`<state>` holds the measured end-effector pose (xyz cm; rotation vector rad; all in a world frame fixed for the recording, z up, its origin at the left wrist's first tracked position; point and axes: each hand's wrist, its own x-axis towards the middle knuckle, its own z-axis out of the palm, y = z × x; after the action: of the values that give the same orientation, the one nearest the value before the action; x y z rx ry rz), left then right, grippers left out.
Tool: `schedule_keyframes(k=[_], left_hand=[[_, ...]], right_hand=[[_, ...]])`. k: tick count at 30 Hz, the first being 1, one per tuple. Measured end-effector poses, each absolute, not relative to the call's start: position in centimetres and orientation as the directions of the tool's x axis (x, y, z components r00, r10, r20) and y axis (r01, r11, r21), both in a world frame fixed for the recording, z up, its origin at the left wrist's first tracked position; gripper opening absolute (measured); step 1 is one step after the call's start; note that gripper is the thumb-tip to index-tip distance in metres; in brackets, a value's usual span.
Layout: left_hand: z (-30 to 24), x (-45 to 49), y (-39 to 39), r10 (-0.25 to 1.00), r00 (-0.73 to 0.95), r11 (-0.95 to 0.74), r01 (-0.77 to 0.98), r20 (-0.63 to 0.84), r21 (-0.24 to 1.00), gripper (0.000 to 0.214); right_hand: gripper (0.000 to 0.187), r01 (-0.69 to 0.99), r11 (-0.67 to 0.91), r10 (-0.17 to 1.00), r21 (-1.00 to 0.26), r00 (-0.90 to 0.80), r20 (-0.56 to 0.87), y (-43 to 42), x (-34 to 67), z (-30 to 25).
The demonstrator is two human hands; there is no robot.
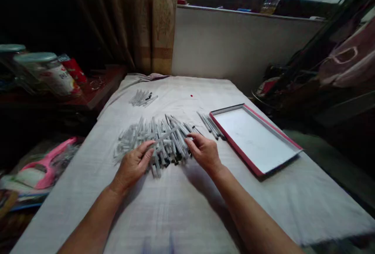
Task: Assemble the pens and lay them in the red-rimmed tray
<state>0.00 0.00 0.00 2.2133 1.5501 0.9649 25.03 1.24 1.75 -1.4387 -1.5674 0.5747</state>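
A big heap of thin grey pens (155, 139) with dark tips lies in the middle of a table covered in white cloth (175, 207). My left hand (133, 164) rests on the heap's near left side, its fingers bent over the pens. My right hand (203, 150) touches the heap's right end with curled fingers. Whether either hand grips a pen is hidden. A few pens (211, 125) lie in a row right of the heap. A smaller bundle (143, 98) lies farther back.
A shallow white tray with a red rim (254, 139) lies at the right of the table. Jars (49, 72) stand on a dark side table at the left. A pink object (48, 164) lies lower left. A curtain (140, 20) hangs behind. Clutter fills the right side.
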Motion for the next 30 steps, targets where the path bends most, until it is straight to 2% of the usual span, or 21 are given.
schedule_keyframes(k=[3, 7, 11, 12, 14, 16, 17, 19, 21, 23, 25, 27, 30], left_hand=[[0.2, 0.6, -0.4, 0.870, 0.288, -0.475, 0.707, 0.401, 0.523, 0.039], [0.6, 1.4, -1.0, 0.826, 0.379, -0.549, 0.710, 0.417, 0.442, 0.036], [1.4, 1.9, -1.3, 0.863, 0.408, -0.501, 0.761, 0.297, 0.413, 0.042], [1.7, 1.7, -1.3, 0.877, 0.423, -0.481, 0.750, 0.229, 0.455, 0.044], [2.3, 1.0, -1.2, 0.878, 0.475, -0.405, 0.675, 0.057, 0.617, 0.047], [2.8, -0.2, -0.9, 0.828, 0.540, -0.214, 0.554, -0.151, 0.804, 0.053], [2.9, -0.9, -0.7, 0.802, 0.550, -0.096, 0.501, -0.231, 0.860, 0.055], [2.9, -2.1, -0.1, 0.834, 0.488, 0.031, 0.424, -0.257, 0.905, 0.057], [2.5, -2.4, 0.5, 0.955, 0.276, -0.023, 0.433, -0.108, 0.901, 0.056], [1.9, -2.1, 1.1, 0.983, 0.057, -0.172, 0.607, 0.173, 0.776, 0.047], [1.2, -1.5, 1.6, 0.907, 0.016, -0.270, 0.788, 0.420, 0.553, 0.041], [0.5, -1.0, 1.9, 0.846, 0.089, -0.309, 0.886, 0.526, 0.347, 0.042], [-0.2, -0.8, 2.0, 0.826, 0.165, -0.293, 0.943, 0.539, 0.160, 0.045]], right_hand=[[0.041, 0.336, 0.156, 0.985, -0.929, 0.014, 0.170, 1.3, 24.6, 2.1], [0.045, 0.123, -0.003, 0.997, -0.992, -0.074, -0.012, 1.5, 24.0, 2.4], [0.041, 0.001, -0.078, 0.993, -0.997, -0.094, -0.077, 1.2, 23.9, 2.3], [0.040, -0.007, -0.070, 0.991, -0.998, -0.111, -0.069, 1.1, 24.1, 2.4], [0.036, -0.004, -0.023, 0.991, -1.000, -0.131, -0.022, 0.8, 25.0, 2.7], [0.032, -0.003, 0.063, 0.996, -0.998, -0.055, 0.063, 0.9, 26.5, 3.2], [0.030, -0.002, 0.116, 0.993, -0.993, 0.032, 0.115, 1.0, 27.3, 3.4], [0.026, 0.024, 0.202, 0.958, -0.979, 0.202, 0.203, 1.4, 28.8, 3.9], [0.025, 0.131, 0.257, 0.930, -0.957, 0.235, 0.282, 1.9, 29.5, 3.8], [0.023, 0.298, 0.326, 0.898, -0.897, 0.198, 0.392, 2.3, 29.0, 3.1], [0.021, 0.492, 0.392, 0.846, -0.777, 0.138, 0.514, 2.5, 27.9, 2.1], [0.021, 0.679, 0.406, 0.799, -0.611, 0.060, 0.598, 2.5, 26.8, 1.0], [0.023, 0.858, 0.365, 0.776, -0.361, -0.066, 0.628, 2.5, 25.8, -0.1]])
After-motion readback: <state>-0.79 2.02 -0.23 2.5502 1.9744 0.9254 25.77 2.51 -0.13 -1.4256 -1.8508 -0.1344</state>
